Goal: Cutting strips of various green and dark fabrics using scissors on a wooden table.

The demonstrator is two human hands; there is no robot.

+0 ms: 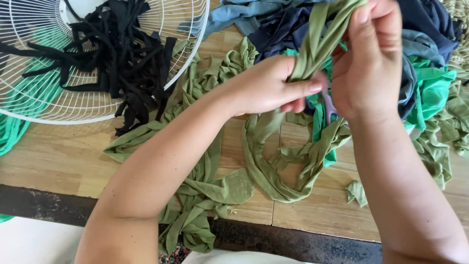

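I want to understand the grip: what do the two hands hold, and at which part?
Both hold one olive-green fabric strip: the left hand pinches it lower, the right hand higher up; its long end hangs onto the wooden table.

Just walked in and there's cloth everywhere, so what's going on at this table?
A person holds an olive-green fabric strip in both hands: the left hand grips it low, the right hand pinches it higher up. Its loose end loops down onto the wooden table. Black strips lie heaped on a white wire fan guard, and blue and teal cloth is piled behind the hands.
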